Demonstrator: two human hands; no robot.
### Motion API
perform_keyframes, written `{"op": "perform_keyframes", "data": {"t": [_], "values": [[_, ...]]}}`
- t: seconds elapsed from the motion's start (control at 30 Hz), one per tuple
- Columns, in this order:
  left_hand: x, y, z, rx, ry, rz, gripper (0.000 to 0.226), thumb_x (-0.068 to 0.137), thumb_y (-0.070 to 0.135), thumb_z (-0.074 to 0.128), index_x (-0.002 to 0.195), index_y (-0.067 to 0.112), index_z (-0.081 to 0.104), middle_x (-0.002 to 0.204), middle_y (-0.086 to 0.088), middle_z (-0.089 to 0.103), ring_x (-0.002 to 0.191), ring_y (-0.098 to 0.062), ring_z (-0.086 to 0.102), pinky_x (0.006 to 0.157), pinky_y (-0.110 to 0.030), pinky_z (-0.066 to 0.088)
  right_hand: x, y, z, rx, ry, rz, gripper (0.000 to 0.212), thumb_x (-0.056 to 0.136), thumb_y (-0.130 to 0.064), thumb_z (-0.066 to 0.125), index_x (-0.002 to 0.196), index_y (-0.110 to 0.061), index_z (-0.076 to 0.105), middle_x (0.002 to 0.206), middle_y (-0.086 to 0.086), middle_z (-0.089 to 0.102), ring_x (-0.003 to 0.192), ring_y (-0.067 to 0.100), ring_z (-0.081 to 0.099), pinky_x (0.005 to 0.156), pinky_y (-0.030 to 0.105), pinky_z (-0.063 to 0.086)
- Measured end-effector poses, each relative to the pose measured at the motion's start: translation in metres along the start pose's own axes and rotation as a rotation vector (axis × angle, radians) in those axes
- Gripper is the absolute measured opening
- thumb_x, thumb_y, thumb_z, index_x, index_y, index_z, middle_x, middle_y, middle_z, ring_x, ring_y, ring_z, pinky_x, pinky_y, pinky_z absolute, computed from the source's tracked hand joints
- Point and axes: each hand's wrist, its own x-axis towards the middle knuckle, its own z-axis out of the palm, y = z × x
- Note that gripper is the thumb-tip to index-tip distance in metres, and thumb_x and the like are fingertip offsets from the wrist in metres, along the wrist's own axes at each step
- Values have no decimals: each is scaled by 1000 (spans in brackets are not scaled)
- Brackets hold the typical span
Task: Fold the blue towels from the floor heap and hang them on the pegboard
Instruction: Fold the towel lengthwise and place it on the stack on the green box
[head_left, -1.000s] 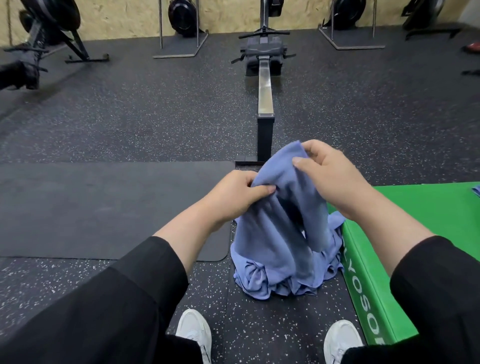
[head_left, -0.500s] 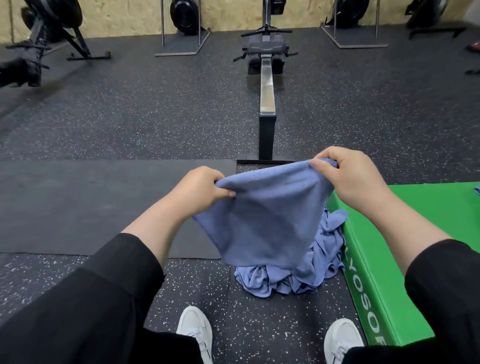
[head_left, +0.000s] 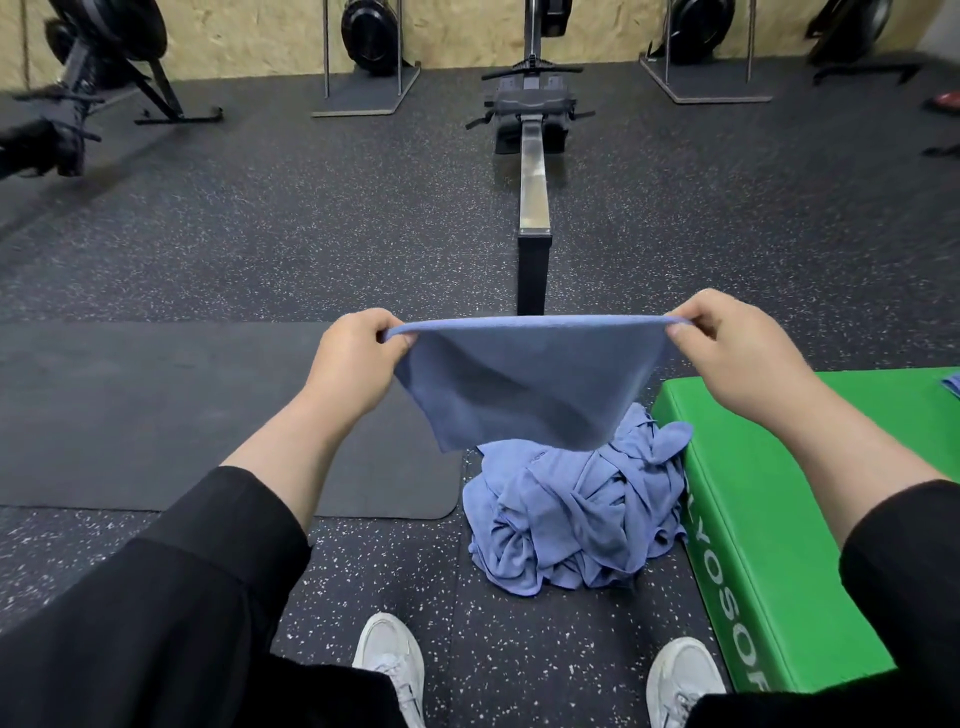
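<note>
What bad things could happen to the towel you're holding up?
1. The blue towel is pinched only at its top corners by the left hand and right hand; if one corner slips, it may drop back onto the towel heap.
2. Its lower edge hangs close above the heap, so it might snag another towel.
3. The green foam box sits right beside the right shoe, so a step that way could mean a trip.

Speckled black rubber floor (head_left: 311, 218) everywhere. A rowing machine (head_left: 533, 171) runs straight ahead, its rail pointing at the camera, with more machines parked along the chipboard wall (head_left: 457, 31). Dark mat (head_left: 156, 415) lying on the left, green padded box (head_left: 779, 519) on the right, white sneakers (head_left: 389, 654) at the bottom.
</note>
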Motion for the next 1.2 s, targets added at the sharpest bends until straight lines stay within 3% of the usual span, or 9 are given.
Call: {"op": "perform_keyframes", "data": {"t": [0.17,0.27,0.33,0.43,0.67,0.8,0.93,1.07,1.2], "values": [[3,1,1,-105,61,-16,16,100,19,56,89,19,68,78,5,64,69,-11,52,59,-28,40,0,-3,-2,96,62,82,10,99,-21,54,93,-18,61,81,-8,65,70,6,54,62,25,38],[9,-2,4,-273,91,-88,19,96,24,63,83,11,68,82,-13,69,72,-18,54,74,-42,54,1,-3,-2,176,112,135,11,98,-21,53,92,-18,61,82,-9,64,70,4,53,62,26,38],[10,-1,5,-406,91,-142,23,93,25,69,77,9,65,77,-12,65,72,-17,54,81,-46,57,3,0,0,291,137,176,11,94,-24,54,89,-19,62,80,-1,66,66,12,54,64,32,44],[11,6,14,-645,47,-248,23,91,21,73,74,15,60,77,-6,59,70,-17,55,77,-40,56,7,6,8,526,144,264,11,85,-25,55,85,-19,65,80,9,68,73,22,61,77,55,59],[13,21,55,-852,-29,-518,12,91,18,74,86,14,63,81,-11,62,62,-22,54,60,-32,47,20,22,29,516,-78,369,21,93,-13,59,85,4,68,75,13,59,71,21,52,70,42,52],[7,46,75,-823,-53,-464,11,91,16,70,81,13,68,76,-9,63,69,-22,54,64,-35,46,25,10,42,565,-180,393,24,96,-11,60,91,11,67,78,16,63,70,21,59,63,29,59],[-5,73,91,-677,-19,-334,16,86,21,72,72,14,68,65,1,62,61,-12,48,61,-26,43,25,-11,54,607,-171,414,21,93,-13,63,87,5,72,81,20,71,73,24,65,74,43,64],[-14,92,99,-603,0,-180,11,88,20,72,77,16,73,72,6,72,59,0,53,58,-16,43,24,-24,62,628,-157,377,25,93,-11,60,89,13,66,74,26,64,71,21,58,75,49,63],[-20,98,104,-544,-18,-106,9,88,23,74,79,22,74,71,9,72,63,-4,59,64,-25,50,23,-33,62,631,-168,319,26,89,-13,58,85,13,62,69,23,55,68,19,53,79,53,61]]}}
